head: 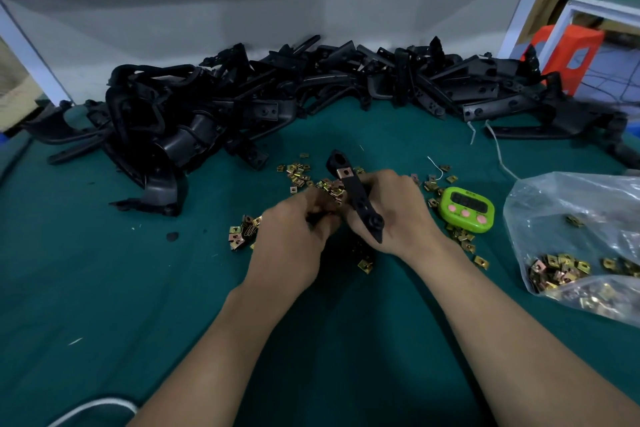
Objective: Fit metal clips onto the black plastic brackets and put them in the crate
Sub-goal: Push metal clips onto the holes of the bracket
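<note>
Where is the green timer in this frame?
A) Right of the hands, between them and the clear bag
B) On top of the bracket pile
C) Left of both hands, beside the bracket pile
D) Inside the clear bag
A: the green timer lies just right of the right hand, with the clear bag of clips farther right.

My right hand (391,210) grips one black bracket (358,192), tilted, with a copper-coloured clip (345,172) seated near its far end. Left hand (294,236) curled just beside it; blurred, can't tell what it holds. Loose clips (300,175) scattered on green mat (138,288). Bracket pile (277,90) behind. Green timer (467,208) and bag of clips (571,253) at right.
</note>
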`<state>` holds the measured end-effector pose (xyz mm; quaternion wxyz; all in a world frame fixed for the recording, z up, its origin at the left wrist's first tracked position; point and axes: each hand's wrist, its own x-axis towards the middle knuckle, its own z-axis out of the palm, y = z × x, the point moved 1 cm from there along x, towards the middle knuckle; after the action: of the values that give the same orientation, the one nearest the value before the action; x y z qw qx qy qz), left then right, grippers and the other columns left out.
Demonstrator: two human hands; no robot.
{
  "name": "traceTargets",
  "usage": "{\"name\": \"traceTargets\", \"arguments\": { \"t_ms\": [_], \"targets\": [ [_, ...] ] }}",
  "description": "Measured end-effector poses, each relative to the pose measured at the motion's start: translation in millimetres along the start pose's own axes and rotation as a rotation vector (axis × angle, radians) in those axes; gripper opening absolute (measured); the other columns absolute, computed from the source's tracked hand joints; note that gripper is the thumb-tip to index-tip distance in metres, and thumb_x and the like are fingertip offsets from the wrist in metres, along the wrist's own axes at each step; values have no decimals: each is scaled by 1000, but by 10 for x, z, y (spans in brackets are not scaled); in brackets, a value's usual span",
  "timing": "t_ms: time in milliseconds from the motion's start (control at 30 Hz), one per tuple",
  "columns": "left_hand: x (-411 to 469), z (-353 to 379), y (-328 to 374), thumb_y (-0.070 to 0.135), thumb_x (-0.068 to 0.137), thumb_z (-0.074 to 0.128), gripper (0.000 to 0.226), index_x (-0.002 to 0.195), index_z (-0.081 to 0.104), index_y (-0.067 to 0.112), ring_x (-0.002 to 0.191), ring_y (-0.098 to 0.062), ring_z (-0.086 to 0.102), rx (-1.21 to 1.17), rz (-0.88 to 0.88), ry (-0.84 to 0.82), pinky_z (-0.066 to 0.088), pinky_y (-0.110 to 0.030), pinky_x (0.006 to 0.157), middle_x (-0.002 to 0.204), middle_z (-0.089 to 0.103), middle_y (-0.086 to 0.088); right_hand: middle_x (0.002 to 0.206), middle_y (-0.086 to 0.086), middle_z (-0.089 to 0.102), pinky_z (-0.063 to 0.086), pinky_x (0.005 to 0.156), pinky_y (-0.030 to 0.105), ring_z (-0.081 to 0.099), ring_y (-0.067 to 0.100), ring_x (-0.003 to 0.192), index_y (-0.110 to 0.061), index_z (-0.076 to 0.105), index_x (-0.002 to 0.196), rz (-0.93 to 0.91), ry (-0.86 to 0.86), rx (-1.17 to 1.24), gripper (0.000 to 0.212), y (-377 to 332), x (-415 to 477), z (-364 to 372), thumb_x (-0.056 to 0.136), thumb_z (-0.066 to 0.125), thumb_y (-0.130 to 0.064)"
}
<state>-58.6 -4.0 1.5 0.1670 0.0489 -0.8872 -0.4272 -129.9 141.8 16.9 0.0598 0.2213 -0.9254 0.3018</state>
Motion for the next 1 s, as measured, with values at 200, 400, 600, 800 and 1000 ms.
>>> {"name": "traceTargets", "arguments": {
  "t_ms": [200,400,600,800,1000],
  "targets": [
    [28,-73,-69,6,85,77,23,91,80,29,78,10,68,-106,-89,48,49,-6,71,80,75,23,62,1,66,52,52,42,61,21,56,-18,68,69,-42,-52,110,11,-59,8,52,71,64,-27],
    [63,-93,-67,2,86,74,33,79,75,34,68,-12,69,-289,-177,17,53,-18,66,71,75,7,58,-14,64,39,47,19,58,5,54,-28,72,66,15,-58,197,8,-56,3,-26,74,75,-27],
    [85,-192,-44,8,96,66,19,95,77,23,82,-13,77,-619,-307,152,50,-12,59,86,80,3,67,3,68,56,64,37,66,32,69,-21,69,78,70,-50,-84,7,27,-18,-62,79,62,-22],
    [51,-237,35,21,100,61,22,84,77,20,75,-12,76,-940,-424,-9,53,-17,55,89,79,-5,80,6,70,42,75,33,66,38,86,-26,71,103,71,32,-294,33,30,-38,-73,72,65,-18],
    [22,-287,79,43,70,78,17,73,81,27,68,-9,70,-929,-360,-88,52,-16,59,80,76,0,78,7,71,33,74,28,65,38,84,-25,71,97,78,82,-306,29,27,-37,-86,70,68,-16]
  ]
}}
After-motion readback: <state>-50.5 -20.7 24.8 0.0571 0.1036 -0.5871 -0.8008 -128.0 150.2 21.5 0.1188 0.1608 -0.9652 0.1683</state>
